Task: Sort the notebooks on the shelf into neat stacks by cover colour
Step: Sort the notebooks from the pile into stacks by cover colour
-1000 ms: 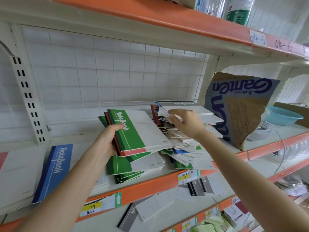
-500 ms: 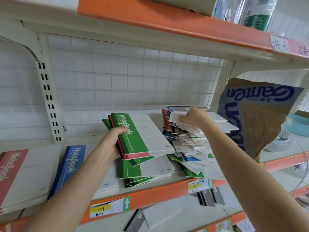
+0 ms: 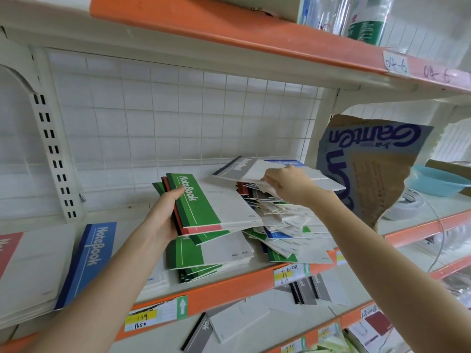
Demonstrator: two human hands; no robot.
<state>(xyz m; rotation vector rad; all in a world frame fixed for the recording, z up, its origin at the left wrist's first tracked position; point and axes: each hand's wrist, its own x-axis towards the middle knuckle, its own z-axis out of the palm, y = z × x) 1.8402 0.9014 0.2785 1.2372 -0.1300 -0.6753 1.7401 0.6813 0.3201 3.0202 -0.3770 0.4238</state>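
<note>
My left hand [image 3: 163, 217] grips the spine side of a small bundle of notebooks, a green-cover notebook [image 3: 204, 202] on top and a red one under it, held above the green stack [image 3: 201, 258]. My right hand [image 3: 288, 183] pinches a grey-cover notebook [image 3: 244, 169] and lifts it off the top of the messy mixed pile [image 3: 285, 233] of red, blue and green notebooks. A blue-cover notebook [image 3: 290, 163] lies just behind the grey one. A blue stack [image 3: 89, 261] and a red stack [image 3: 10, 250] lie at the left of the shelf [image 3: 229, 286].
A torn cardboard sheet [image 3: 374, 169] leans at the right upright, with a pale blue bowl [image 3: 438, 179] behind it. Grey notebooks [image 3: 308, 289] lie scattered on the lower shelf. Bottles [image 3: 356, 16] stand on the upper shelf. A wire grid backs the shelf.
My right hand has raised a grey-cover notebook off the mixed pile, uncovering a blue one behind it. My left hand keeps its hold on the green-topped bundle. The camera has shifted left.
</note>
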